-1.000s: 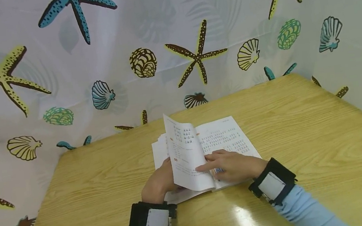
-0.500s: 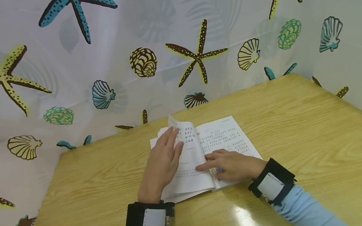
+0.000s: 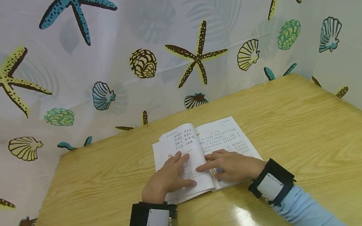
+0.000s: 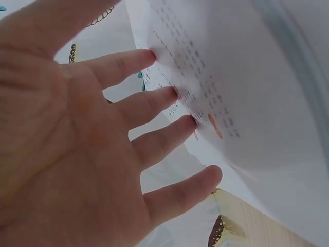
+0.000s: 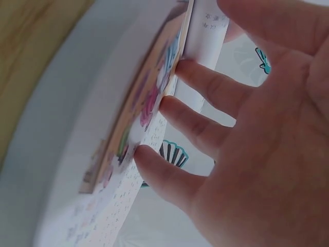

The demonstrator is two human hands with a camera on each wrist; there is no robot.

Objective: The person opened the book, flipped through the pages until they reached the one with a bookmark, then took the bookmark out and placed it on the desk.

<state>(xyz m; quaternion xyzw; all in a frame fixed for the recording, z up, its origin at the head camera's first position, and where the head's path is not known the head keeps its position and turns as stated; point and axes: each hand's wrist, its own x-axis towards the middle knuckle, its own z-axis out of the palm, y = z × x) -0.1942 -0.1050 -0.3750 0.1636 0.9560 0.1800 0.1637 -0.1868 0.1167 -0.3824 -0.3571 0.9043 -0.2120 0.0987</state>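
An open book (image 3: 226, 133) with printed text lies on the table, its spine between the two hands. My left hand (image 3: 167, 179) rests on the left page (image 3: 183, 131), fingers spread and fairly straight. In the left wrist view, fingertips of the left hand (image 4: 77, 139) touch the printed paper (image 4: 221, 77). Across the lower part of the right page lies my right hand (image 3: 234, 165), one finger reaching over onto the left page. The right wrist view has fingertips of the right hand (image 5: 257, 139) on a coloured picture (image 5: 146, 103) printed there.
The book lies on a light wood-grain table (image 3: 107, 176). Behind it and to the right hangs a white cloth (image 3: 154, 17) printed with starfish and shells. Each wrist wears a black band (image 3: 152, 220) with a pale plate, above light blue sleeves.
A raised page has come down flat onto the left side. My left hand went from behind that page, up over it, then down onto its lower part. The right hand stayed put.
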